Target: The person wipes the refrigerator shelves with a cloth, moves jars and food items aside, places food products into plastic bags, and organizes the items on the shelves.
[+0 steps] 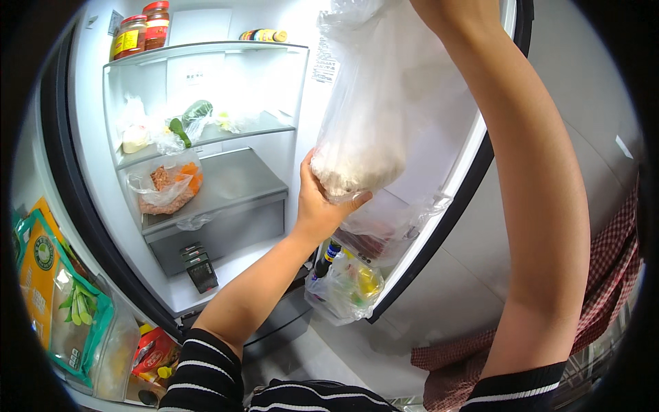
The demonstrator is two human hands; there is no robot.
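A clear plastic bag [364,103] with a whitish, lumpy mass at its bottom hangs in front of the fridge's opened right door. My left hand [322,202] cups the lower end of this bag, thumb along the underside and fingers on its left side. Up at the top edge, my right hand [456,10] is cut off near the wrist, beside the bag's upper part. Its fingers lie outside the picture, so its grip is hidden.
Fridge shelves hold red-lidded jars [141,31], a bottle [263,35], bagged greens [189,123] and a bag of orange and brown food [168,185]. Door racks carry a bulging plastic bag [347,288] and green-yellow packages [62,295]. A checked cloth [611,268] hangs at right.
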